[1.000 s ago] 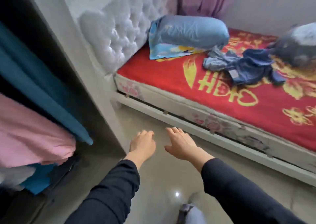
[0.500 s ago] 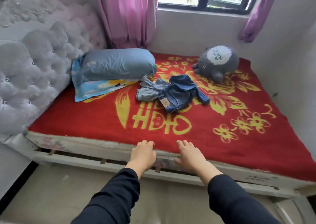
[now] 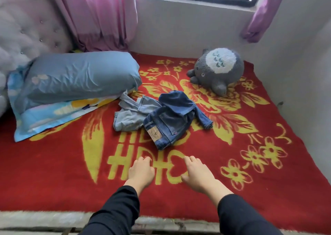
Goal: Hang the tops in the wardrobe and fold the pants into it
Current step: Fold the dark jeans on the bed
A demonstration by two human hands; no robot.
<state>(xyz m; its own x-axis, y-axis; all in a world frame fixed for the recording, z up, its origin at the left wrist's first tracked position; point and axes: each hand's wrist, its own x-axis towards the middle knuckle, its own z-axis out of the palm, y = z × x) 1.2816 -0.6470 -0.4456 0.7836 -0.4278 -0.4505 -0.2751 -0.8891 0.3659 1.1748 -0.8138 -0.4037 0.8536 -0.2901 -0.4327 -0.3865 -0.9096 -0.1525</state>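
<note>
Two crumpled pairs of jeans lie together mid-bed: dark blue jeans [image 3: 172, 120] with a tan waist patch, and light blue jeans [image 3: 131, 113] to their left, partly under them. My left hand [image 3: 141, 171] and my right hand [image 3: 198, 172] hover over the red blanket [image 3: 53, 172], palms down, fingers loosely curled, holding nothing. Both hands are a short way in front of the jeans and apart from them. Black sleeves cover both forearms. The wardrobe is out of view.
A blue pillow [image 3: 77, 78] on a folded sheet lies at the left by the tufted headboard [image 3: 23, 32]. A grey plush toy [image 3: 217, 69] sits at the back right. Pink curtains [image 3: 100, 16] and a window are behind; a wall borders the bed's right side.
The view has swung from the wardrobe and floor round to the bed. Both empty hands have moved forward over the blanket, closer to the jeans.
</note>
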